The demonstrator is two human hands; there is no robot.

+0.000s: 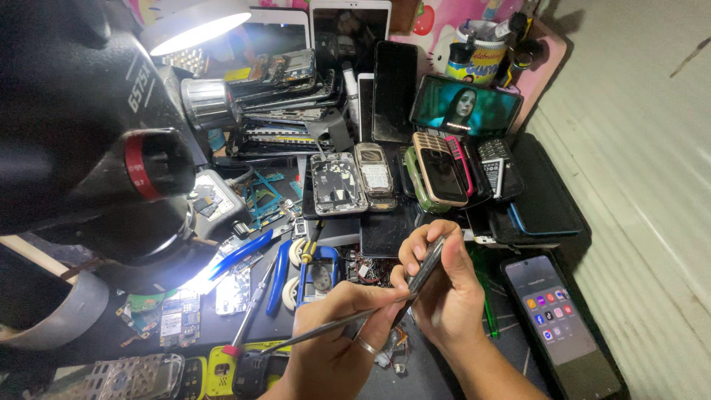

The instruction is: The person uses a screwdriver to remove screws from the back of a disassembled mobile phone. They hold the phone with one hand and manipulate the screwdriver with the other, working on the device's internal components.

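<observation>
My right hand [450,296] holds a slim dark phone [424,268] edge-on and tilted, with the fingers wrapped around its upper end. My left hand [335,342], with a ring on one finger, grips a thin metal pry tool [311,333]. The tool's tip meets the phone's lower edge near my fingertips. Both hands hover low over the dark work mat at the front centre of the bench.
A microscope head [89,126] and lit lamp [194,24] fill the left. Stacked phones and opened handsets [339,182] crowd the back, one phone [465,107] playing video. A lit smartphone [560,320] lies to the right. Blue-handled pliers [244,255], a screwdriver [252,307] and circuit boards [178,315] lie to the left.
</observation>
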